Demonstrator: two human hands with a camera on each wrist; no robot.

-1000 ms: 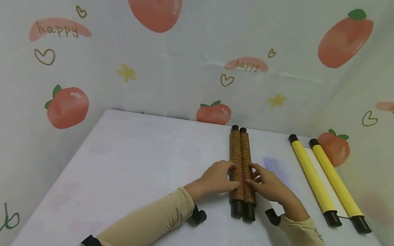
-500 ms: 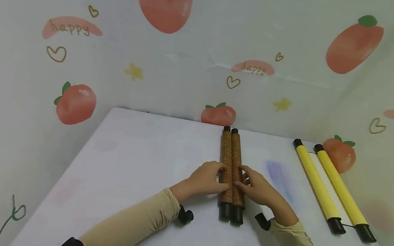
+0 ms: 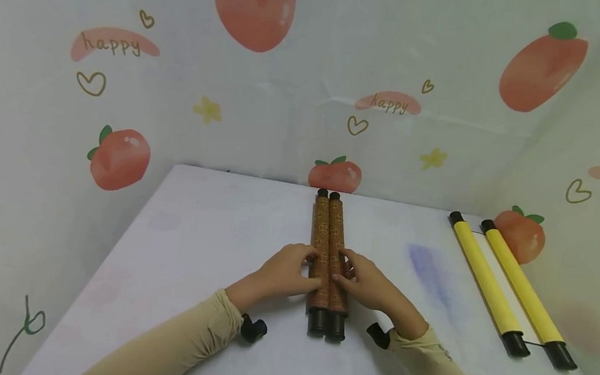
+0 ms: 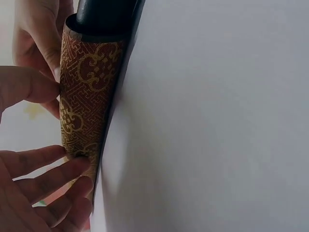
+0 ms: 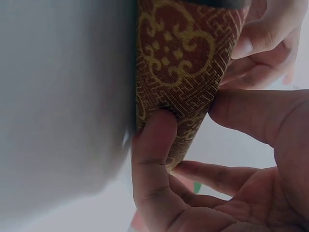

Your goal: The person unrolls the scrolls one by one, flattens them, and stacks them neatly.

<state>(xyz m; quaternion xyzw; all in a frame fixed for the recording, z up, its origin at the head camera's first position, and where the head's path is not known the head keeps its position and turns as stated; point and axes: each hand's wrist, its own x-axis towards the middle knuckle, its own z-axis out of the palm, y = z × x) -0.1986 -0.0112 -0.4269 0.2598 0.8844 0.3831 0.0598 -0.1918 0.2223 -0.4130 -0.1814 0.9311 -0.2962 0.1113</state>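
Observation:
Two brown rolls of a hanging scroll lie side by side on the table, patterned in gold, with black knobs at both ends. My left hand (image 3: 285,271) holds the left roll (image 3: 321,227) from its outer side, thumb and fingers spread along it. From the other side my right hand (image 3: 371,284) holds the right roll (image 3: 336,228) the same way. The left wrist view shows thumb and fingertips against the patterned roll (image 4: 94,72). Close up in the right wrist view, a finger presses low on the roll (image 5: 178,58) while the thumb sits on top.
To the right lies a second scroll, partly unrolled, with two yellow rolls (image 3: 483,281) and black end knobs (image 3: 516,344). The white table (image 3: 213,234) meets a fruit-printed cloth wall (image 3: 284,116) at the back. Black wrist cameras (image 3: 253,328) stick out under the sleeves.
Both hands and the brown scroll have slid left across the table, away from the yellow scroll. The hold on the rolls looks the same, and the head view has shifted slightly.

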